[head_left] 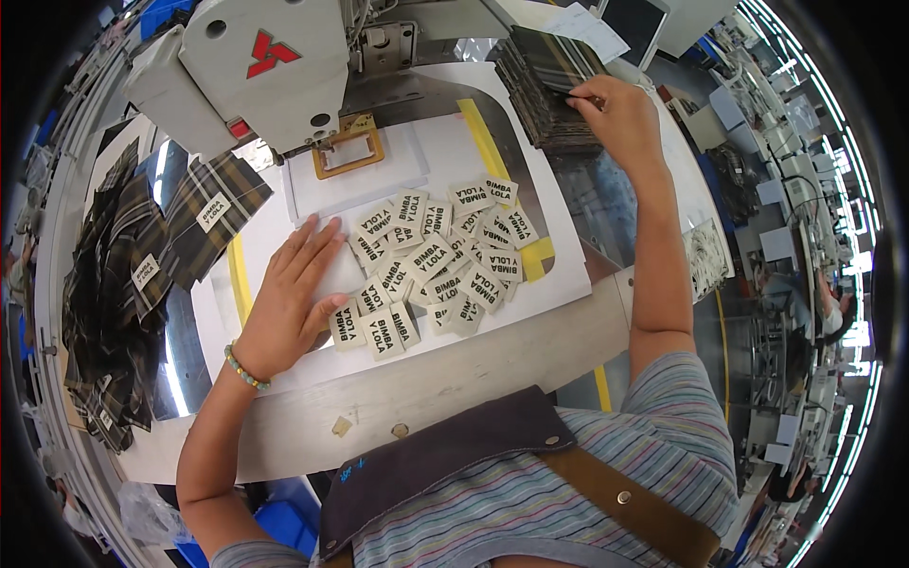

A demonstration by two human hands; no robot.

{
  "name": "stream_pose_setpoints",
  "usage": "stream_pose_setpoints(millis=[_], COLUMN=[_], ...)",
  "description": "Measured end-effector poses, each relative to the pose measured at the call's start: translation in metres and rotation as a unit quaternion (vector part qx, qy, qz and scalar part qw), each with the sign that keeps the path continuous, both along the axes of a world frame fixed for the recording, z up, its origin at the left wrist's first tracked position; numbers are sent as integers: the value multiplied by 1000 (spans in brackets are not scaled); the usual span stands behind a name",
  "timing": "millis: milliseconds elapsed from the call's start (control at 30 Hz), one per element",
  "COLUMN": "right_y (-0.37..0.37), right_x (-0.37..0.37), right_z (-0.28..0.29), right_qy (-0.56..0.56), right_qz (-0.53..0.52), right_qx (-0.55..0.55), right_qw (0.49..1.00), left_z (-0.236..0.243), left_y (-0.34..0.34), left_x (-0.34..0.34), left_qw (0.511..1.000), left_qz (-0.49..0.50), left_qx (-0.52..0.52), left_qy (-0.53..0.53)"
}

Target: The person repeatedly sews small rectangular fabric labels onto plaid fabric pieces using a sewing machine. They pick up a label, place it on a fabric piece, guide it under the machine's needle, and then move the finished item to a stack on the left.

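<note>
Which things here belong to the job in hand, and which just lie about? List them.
Apparently in the job:
plaid fabric stack, right hand at its edge
cream label pile, left hand beside it
sewing machine
orange frame
labelled plaid pieces

Apparently lying about:
loose papers
small scrap
clear plastic bag
blue bin

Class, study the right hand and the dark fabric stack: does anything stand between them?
Nothing visible does: the right hand is at the dark fabric stack, its fingertips over the top layer.
</note>
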State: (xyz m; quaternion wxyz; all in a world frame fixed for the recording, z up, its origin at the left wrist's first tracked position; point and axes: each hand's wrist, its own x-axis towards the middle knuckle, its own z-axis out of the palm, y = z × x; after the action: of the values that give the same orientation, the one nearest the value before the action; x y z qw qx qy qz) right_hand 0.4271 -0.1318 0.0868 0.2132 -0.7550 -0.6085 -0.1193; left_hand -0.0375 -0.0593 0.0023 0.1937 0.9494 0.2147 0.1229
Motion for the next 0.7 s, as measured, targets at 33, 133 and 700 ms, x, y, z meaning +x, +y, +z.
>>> stream_pose_setpoints(millis=[33,133,700], right_y=[-2,-3,37], right_x=[3,22,-129], right_z=[2,2,-64], right_qy=[26,83,-75], right_qz=[-5,89,313], right_qx=[-9,43,80], right_qw=[1000,992,943], left_z=[3,12,12], left_y=[0,2,27], left_x=[0,0,126], left_qw=[1000,999,974], left_qz=[4,10,17], left_qx=[6,47,158], left_qy=[4,2,-159])
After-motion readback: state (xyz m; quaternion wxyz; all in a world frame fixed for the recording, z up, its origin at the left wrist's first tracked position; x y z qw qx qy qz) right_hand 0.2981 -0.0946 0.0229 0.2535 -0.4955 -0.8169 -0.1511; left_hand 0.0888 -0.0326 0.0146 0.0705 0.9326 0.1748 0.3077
